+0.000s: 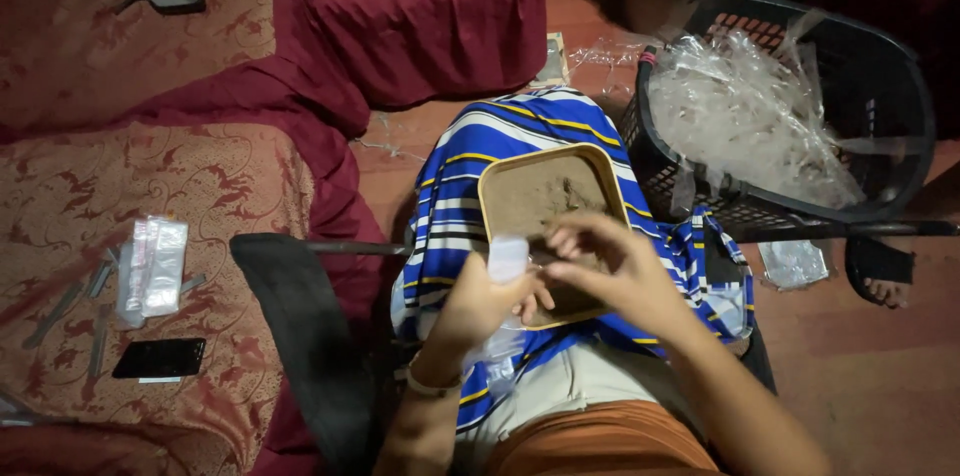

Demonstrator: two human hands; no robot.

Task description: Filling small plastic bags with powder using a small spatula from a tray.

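Left hand [480,301] grips a floppy clear bag [507,261] by its mouth; right hand [610,271], at 3 o'clock, pinches its rim. Light, slippery, easily crumpled.

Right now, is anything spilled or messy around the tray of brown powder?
No powder looks spilled: it sits inside the tray on the striped cloth. Only some clear plastic scraps lie loose on the floor beside the black basket of bags.

Home floor, maroon cushions [150,196], laundry basket [880,86]
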